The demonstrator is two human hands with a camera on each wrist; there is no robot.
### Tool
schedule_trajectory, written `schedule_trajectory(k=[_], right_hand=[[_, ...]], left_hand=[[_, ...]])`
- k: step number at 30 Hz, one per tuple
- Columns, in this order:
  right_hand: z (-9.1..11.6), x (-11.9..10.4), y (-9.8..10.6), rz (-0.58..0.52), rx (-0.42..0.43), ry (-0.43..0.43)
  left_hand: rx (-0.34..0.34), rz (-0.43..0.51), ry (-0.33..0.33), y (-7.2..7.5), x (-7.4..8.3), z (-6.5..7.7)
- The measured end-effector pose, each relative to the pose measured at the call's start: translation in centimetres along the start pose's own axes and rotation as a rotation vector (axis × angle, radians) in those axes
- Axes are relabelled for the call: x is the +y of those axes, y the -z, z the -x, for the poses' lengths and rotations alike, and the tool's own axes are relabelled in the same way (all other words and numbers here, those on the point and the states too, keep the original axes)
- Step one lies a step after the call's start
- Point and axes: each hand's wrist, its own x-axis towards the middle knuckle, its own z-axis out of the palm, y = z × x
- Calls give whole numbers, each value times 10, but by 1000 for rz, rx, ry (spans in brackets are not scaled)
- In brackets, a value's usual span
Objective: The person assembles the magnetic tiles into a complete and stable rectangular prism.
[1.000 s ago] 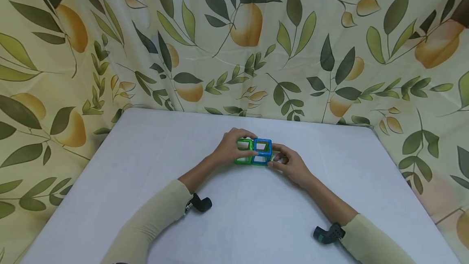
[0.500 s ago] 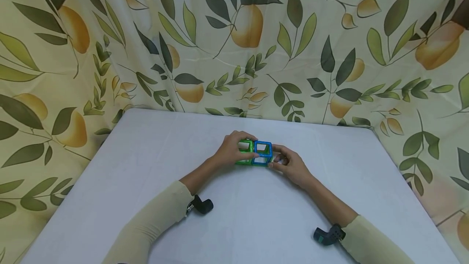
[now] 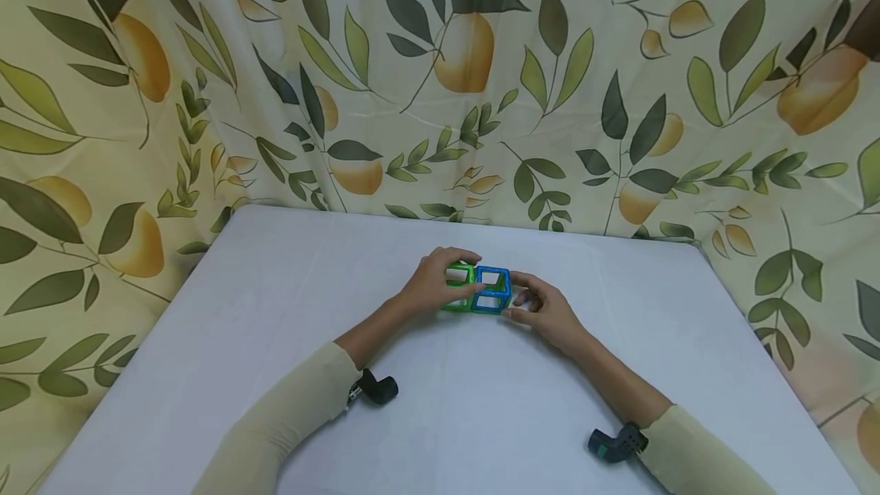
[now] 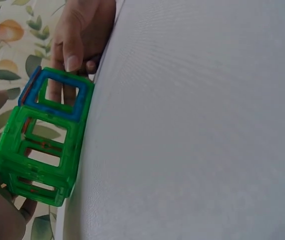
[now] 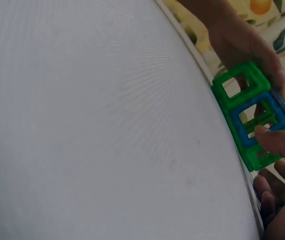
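A small box-shaped build of magnetic tiles, with green square frames (image 4: pixel 40 142) and blue square frames (image 3: pixel 492 281), stands on the white-covered table. Its left half is green and its right half carries blue tiles on the top and front. My left hand (image 3: pixel 435 279) grips the green half from the left, thumb in front and fingers over the top. From the right, my right hand (image 3: pixel 546 312) holds the blue end between thumb and fingers. In the right wrist view the right thumb (image 5: pixel 277 140) lies against the front blue tile. Some red tile edges show behind the green.
White cloth covers the table (image 3: pixel 440 418), whose back edge runs just beyond the build. A fruit-and-leaf patterned curtain (image 3: pixel 426 128) hangs behind it. Black wrist cameras (image 3: pixel 619 441) sit at both sleeves.
The head view has tilted very slightly, so the scene sits a little lower. Both hands keep their hold, and the tile build stays in place.
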Motion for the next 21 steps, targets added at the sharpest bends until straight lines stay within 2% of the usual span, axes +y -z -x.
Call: schedule_trajectory(k=[7, 12, 21], right_hand=[[-3, -1, 5, -56, -16, 6], [-3, -3, 8, -90, -31, 21], [-4, -3, 17, -90, -20, 19]], left_hand=[[34, 52, 30, 5, -2, 2], [57, 72, 19, 10, -4, 5], [97, 103, 25, 20, -11, 12]])
